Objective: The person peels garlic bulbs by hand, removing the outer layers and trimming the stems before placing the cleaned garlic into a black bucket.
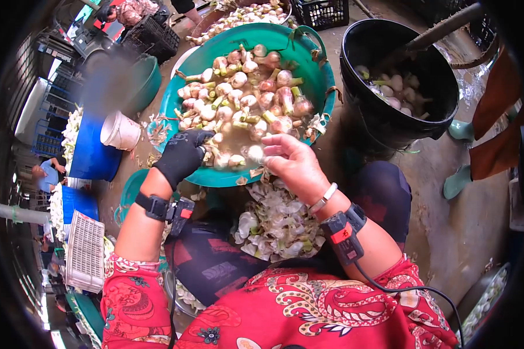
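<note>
My left hand (pixel 183 155), in a black glove, is closed at the near left rim of a green tub (pixel 177 93). Something small and pale shows at its fingertips, too unclear to name. The tub holds many garlic bulbs (pixel 237 79) with cut stems, in cloudy water. My bare right hand (pixel 297 167) hovers over the near rim, fingers loosely bent and apart. Just left of its fingertips is a blurred white garlic bulb (pixel 255 153), seemingly not gripped. Below, between my knees, lies a heap of garlic skins (pixel 282 224).
A black bucket (pixel 355 110) with bulbs inside stands at the right, a handle or pole leaning over it. A white pail (pixel 120 131) and blue tubs (pixel 96 154) stand left. A crate (pixel 84 250) is at lower left. Other people are at the left and far back.
</note>
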The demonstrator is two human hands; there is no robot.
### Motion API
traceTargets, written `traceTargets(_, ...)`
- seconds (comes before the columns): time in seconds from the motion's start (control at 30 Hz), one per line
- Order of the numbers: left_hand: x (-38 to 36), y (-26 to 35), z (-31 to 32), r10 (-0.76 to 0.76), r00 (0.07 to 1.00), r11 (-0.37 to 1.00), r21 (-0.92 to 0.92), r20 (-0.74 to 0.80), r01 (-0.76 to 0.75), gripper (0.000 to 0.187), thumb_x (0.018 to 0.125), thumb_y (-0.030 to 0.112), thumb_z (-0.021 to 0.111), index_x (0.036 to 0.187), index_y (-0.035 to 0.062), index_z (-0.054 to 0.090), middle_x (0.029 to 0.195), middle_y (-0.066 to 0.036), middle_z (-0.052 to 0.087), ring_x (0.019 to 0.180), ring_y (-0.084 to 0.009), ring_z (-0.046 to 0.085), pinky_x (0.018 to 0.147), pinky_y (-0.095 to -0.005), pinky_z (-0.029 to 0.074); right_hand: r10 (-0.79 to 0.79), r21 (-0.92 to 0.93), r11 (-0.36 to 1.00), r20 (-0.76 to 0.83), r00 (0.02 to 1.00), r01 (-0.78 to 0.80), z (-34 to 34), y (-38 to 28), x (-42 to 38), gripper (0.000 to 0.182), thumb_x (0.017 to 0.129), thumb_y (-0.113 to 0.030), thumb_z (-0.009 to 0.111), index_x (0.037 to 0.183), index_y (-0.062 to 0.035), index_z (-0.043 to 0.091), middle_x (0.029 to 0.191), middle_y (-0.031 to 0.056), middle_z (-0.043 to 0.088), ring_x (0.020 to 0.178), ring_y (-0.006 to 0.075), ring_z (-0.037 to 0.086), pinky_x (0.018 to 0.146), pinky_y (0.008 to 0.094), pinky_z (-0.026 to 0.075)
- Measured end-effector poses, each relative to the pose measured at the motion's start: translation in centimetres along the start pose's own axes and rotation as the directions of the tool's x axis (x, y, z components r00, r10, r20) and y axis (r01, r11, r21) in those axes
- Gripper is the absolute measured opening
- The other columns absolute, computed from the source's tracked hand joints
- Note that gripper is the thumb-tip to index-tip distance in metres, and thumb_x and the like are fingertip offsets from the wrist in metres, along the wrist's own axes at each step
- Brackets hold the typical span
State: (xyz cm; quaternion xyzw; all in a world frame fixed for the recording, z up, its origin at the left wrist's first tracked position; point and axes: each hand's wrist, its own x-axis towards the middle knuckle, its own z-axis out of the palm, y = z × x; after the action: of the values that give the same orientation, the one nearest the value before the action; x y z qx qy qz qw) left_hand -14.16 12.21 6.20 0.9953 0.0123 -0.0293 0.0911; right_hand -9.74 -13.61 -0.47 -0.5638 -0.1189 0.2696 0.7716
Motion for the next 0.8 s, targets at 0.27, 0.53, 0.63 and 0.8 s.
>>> traceTargets(0.27,4.1,1.1,4.3,0.160,0.929,0.986,-0.090,0.333,-0.137,0.051,0.070,0.011,0.063,0.121,0.0156,0.061,0.109,-0.018,0.062,0.102,-0.0320,0.060,0.090,-0.0393,0.047,0.048,0.255,0.967,-0.274,0.960,0.025,-2.1,-3.5,-0.8,0.019,0.085,-0.009,0.060,0.103,-0.0013,0.061,0.087,0.0024,0.062,0.074,0.0089,0.060,0.063,0.0218,0.048)
traceTargets(0.53,6.7,2.9,8.7,0.042,0.775,0.955,0.203,0.631,-0.217,0.049,0.069,0.020,0.067,0.119,0.0200,0.064,0.118,-0.013,0.061,0.110,-0.0309,0.056,0.095,-0.0406,0.045,0.129,0.289,0.955,-0.195,0.972,-0.068,-3.2,-4.3,-0.2,0.021,0.085,-0.012,0.062,0.103,-0.0020,0.061,0.093,0.0035,0.062,0.076,0.0098,0.061,0.065,0.0230,0.049)
traceTargets(0.63,6.9,0.5,7.5,0.060,0.817,0.998,-0.007,0.574,-0.069,0.041,0.074,0.019,0.069,0.115,0.0158,0.066,0.111,-0.010,0.064,0.101,-0.0268,0.060,0.090,-0.0381,0.047,0.160,0.312,0.944,-0.153,0.975,-0.106,-2.8,-4.4,-0.1,0.020,0.084,-0.010,0.063,0.103,-0.0022,0.061,0.091,0.0025,0.062,0.077,0.0095,0.060,0.066,0.0232,0.049)
traceTargets(0.8,2.9,3.7,0.4,-0.094,0.915,0.490,-0.782,0.392,0.385,0.033,0.089,0.013,0.061,0.120,0.0015,0.059,0.099,-0.005,0.066,0.092,-0.0109,0.061,0.081,-0.0244,0.049,-0.068,-0.069,0.995,-0.033,0.997,0.066,-0.2,-1.2,0.3,0.047,0.075,-0.005,0.072,0.119,-0.0069,0.056,0.103,0.0075,0.059,0.084,0.0134,0.059,0.074,0.0277,0.052)
